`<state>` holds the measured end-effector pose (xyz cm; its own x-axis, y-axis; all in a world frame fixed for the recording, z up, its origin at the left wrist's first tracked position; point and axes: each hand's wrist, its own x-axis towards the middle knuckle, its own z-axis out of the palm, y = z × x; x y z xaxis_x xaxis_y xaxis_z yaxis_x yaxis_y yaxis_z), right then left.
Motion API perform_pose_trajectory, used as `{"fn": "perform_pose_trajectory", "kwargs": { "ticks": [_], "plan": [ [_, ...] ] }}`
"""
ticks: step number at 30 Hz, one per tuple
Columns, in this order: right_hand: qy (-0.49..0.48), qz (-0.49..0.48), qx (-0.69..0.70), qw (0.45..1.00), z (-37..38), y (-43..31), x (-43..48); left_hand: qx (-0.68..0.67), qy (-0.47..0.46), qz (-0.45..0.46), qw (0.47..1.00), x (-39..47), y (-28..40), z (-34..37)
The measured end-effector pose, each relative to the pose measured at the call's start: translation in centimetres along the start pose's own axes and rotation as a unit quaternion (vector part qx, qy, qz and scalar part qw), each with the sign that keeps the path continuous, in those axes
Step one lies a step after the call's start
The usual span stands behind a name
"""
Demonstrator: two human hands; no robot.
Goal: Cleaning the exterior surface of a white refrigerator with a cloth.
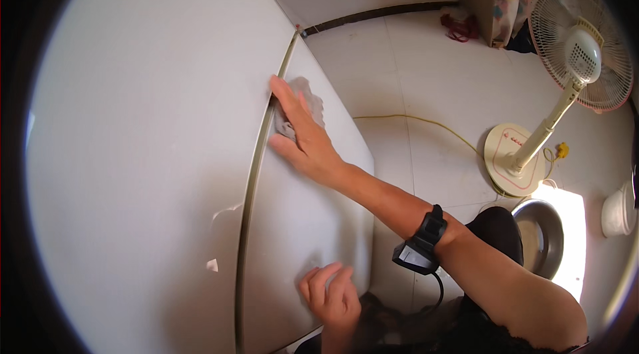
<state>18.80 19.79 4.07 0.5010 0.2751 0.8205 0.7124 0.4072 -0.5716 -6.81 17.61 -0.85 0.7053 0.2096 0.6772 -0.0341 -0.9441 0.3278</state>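
My right hand (309, 141) presses a crumpled grey cloth (310, 104) against the smooth white lower door (299, 209) of what looks like a refrigerator. Its fingertips reach the olive-coloured gap (253, 179) between that door and the larger white upper door (150, 104); the palm hides part of the cloth. Close to the lower door, at the bottom of the view, is my left hand (333, 296) with loosely curled, parted fingers. Nothing shows in it, and whether it touches the door is unclear. Small peeled marks (212, 265) show on the upper door.
A pedestal fan (584, 54) stands on the tiled floor (439, 89) at the right, its yellow cord (419, 118) running toward the doors. Beside my leg is a metal basin (556, 239). A white bucket (616, 211) sits farther right; a red item (459, 27) lies by the wall.
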Motion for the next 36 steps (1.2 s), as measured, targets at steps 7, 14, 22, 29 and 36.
{"fn": "perform_pose_trajectory", "kwargs": {
  "ticks": [7,14,22,29,36],
  "plan": [
    [0.017,0.068,-0.038,0.997,0.3,3.7,-4.3,0.006,-0.002,0.004,1.000,0.2,0.1,0.1],
    [0.021,0.115,0.037,0.992,-0.3,1.8,-1.7,-0.009,-0.009,-0.008,1.000,-0.1,0.2,0.1],
    [0.010,0.057,-0.021,0.998,-0.4,4.0,-3.7,0.002,-0.007,-0.008,1.000,-0.2,0.0,0.2],
    [0.026,0.089,0.021,0.996,-0.8,2.4,-1.7,-0.009,-0.006,-0.001,1.000,-0.2,0.3,0.3],
    [0.009,0.042,-0.021,0.999,-0.1,2.2,-1.9,-0.001,-0.013,-0.006,1.000,0.7,1.0,0.4]
  ]
}}
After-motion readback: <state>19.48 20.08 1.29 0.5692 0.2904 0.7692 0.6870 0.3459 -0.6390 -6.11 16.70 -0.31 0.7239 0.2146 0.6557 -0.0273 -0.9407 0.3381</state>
